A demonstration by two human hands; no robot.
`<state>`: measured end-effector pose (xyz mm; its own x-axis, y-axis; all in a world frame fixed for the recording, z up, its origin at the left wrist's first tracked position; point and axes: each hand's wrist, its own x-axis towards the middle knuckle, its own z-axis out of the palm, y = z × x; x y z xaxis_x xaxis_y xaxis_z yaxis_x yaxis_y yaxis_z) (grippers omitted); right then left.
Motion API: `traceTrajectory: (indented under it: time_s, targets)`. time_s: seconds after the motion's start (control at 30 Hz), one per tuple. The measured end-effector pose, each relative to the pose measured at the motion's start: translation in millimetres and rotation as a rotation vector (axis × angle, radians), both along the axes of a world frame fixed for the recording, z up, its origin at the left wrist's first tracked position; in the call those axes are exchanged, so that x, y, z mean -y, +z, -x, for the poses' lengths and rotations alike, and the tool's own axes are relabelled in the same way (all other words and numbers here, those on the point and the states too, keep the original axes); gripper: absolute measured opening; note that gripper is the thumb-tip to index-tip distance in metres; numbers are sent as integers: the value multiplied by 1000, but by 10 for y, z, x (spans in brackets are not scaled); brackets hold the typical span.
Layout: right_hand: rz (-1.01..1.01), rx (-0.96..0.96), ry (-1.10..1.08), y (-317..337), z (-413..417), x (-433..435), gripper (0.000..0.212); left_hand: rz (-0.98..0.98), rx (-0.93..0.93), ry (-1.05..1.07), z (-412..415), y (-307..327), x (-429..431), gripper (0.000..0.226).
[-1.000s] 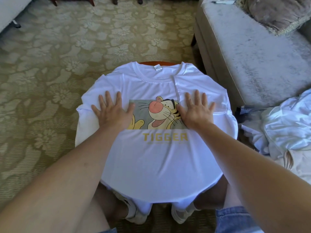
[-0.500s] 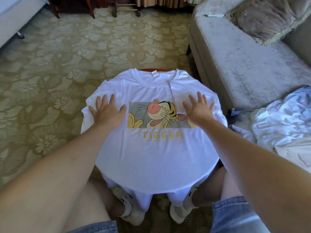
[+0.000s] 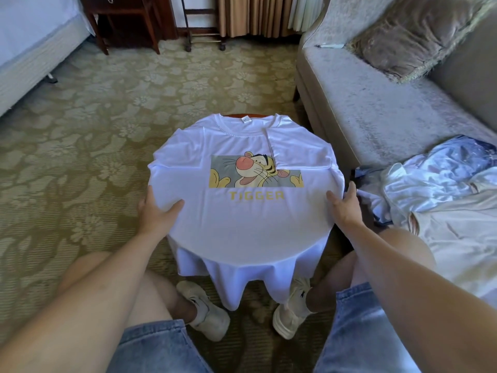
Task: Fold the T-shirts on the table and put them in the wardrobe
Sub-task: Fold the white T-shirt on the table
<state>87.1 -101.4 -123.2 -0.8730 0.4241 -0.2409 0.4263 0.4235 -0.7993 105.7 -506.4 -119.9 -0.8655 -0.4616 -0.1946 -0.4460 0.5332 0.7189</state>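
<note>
Change: left hand (image 3: pixel 158 211), right hand (image 3: pixel 344 204) moved from print (image 3: pixel 255 170) to T-shirt (image 3: pixel 242 232) sides;
Grip: each pinches its edge, thumb atop

A green-gold carpet (image 3: pixel 107 125) with a flower pattern covers the floor. A grey sofa (image 3: pixel 376 109) stands on the right, with a big brownish cushion (image 3: pixel 411 33) at its far end (a small pen-like thing (image 3: pixel 329 46) lies just beside the cushion). A bed (image 3: pixel 29 41) with white sheets is at the far left. Dark wooden furniture (image 3: pixel 126 20) and striped curtains (image 3: pixel 252 14) stand at the back.

Single head view, looking forward-down, close over table (image 3: pixel 243 116).
</note>
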Motion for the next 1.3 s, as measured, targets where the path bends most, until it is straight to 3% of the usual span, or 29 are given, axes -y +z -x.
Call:
traceTrajectory:
  time_s: [0.23, 0.33, 0.53, 0.6, 0.73, 0.87, 1.07, 1.3]
  targets:
    - [159, -3, -107, -137, 95, -74, 98, -104, -72, 58, 62, -158, 113, 85]
    - [231, -34, -168, -227, 147, -132, 96, -120, -99, 47, 97, -174, 103, 90]
    - [344, -74, -225, -253, 89, -183, 104, -60, -12, 152, 43, -110, 5, 102]
    - [366, -93, -213, -234, 1, -180, 104, -29, 3, 191, -4, -112, -11, 91]
    - [270, -71, -142, -239, -247, -163, 79, -19, 35, 183, -166, -33, -24, 68]
    - [84, -63, -38, -68, -451, -108, 58, -36, -9, 153, -364, 202, 34, 66]
    - [-14, -209, -33, 445, -352, 24, 47, -121, -188, -3, -334, 587, 141, 28]
    - [-15, -393, 0, 857, 40, 206, 33, -286, -328, -75, 136, 1013, -104, 26]
